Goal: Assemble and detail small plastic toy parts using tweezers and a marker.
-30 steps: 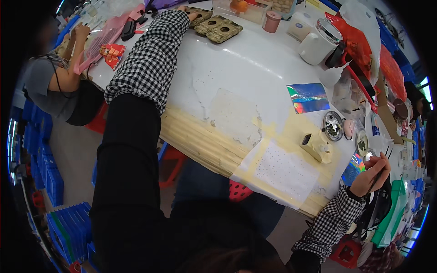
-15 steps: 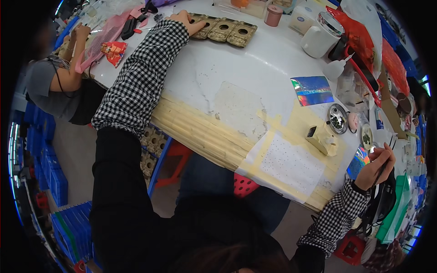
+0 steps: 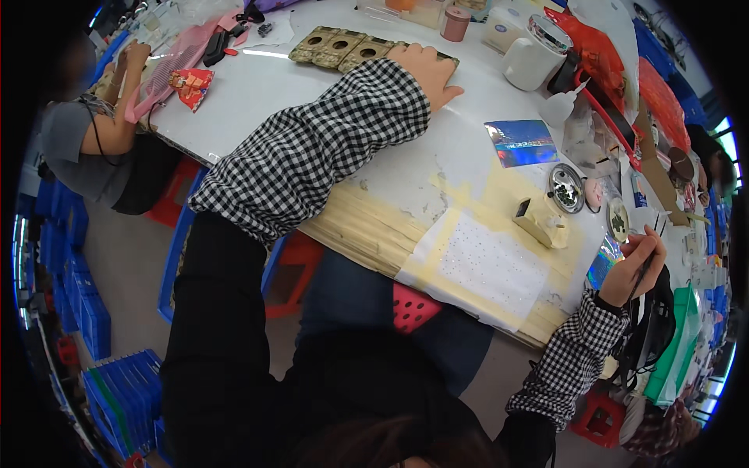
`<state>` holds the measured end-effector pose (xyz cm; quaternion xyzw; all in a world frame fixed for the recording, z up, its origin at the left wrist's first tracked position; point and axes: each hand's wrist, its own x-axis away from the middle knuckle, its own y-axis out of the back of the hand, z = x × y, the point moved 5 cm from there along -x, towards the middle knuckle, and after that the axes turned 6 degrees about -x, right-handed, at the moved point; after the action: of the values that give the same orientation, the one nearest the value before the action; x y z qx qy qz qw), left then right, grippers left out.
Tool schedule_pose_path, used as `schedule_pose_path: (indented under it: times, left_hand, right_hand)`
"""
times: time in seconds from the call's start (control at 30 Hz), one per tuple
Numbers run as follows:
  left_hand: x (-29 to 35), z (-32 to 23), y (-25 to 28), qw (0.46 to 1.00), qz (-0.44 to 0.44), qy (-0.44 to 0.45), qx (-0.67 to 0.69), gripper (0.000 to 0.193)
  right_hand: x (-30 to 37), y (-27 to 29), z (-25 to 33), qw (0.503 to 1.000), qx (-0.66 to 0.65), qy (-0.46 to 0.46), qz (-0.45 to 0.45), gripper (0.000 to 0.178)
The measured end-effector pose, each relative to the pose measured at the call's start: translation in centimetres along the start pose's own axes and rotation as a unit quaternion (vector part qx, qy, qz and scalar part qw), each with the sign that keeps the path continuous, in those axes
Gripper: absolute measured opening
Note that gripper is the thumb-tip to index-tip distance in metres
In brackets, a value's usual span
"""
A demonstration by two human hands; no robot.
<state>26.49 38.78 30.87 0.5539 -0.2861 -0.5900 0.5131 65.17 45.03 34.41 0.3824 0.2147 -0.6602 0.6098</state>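
The left grip [image 3: 425, 69] lies flat, open on the brown tray [image 3: 343, 48]; the right grip [image 3: 633, 265] pinches a thin tool [image 3: 649, 261].

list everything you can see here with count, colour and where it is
worktable: one, white top, across the upper middle
brown trays: a row with round holes, far edge, under the left hand
taped white sheet: one, yellowish tape border, near edge
small cream block: one, just beyond the sheet
shiny iridescent card: one, blue-silver, right of centre
round metal dish: one, silver, right of the block
white jug: one, far right
pink cup: one, far edge
red packet: one, left end
other person: one, grey top, seated at the left
blue crates: stacks, floor lower left
left hand: flat on the trays
right hand: pinching a thin dark tool
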Motion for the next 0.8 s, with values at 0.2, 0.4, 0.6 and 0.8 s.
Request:
schedule_pose_path:
  times: [0.2,0.4,0.6,0.8]
  left_hand:
    - [-1.4,-1.2,0.1,0.989,0.136,0.058,-0.026,0.042]
    - [-0.6,-3.5,1.1,0.988,0.135,0.061,0.033,0.043]
    - [-1.0,-3.0,0.1,0.99,0.086,0.065,0.093,0.05]
    - [0.0,-3.0,0.9,0.984,-0.105,0.02,0.142,0.08]
  right_hand:
    - [0.0,-0.2,0.8,1.0,-0.002,0.007,-0.001,0.023]
    - [-0.1,-0.9,1.3,1.0,-0.016,0.009,0.014,0.021]
    - [0.1,-1.5,1.4,0.999,-0.033,0.01,0.036,0.019]
    - [0.7,-1.9,1.6,0.998,-0.037,0.005,0.042,0.015]
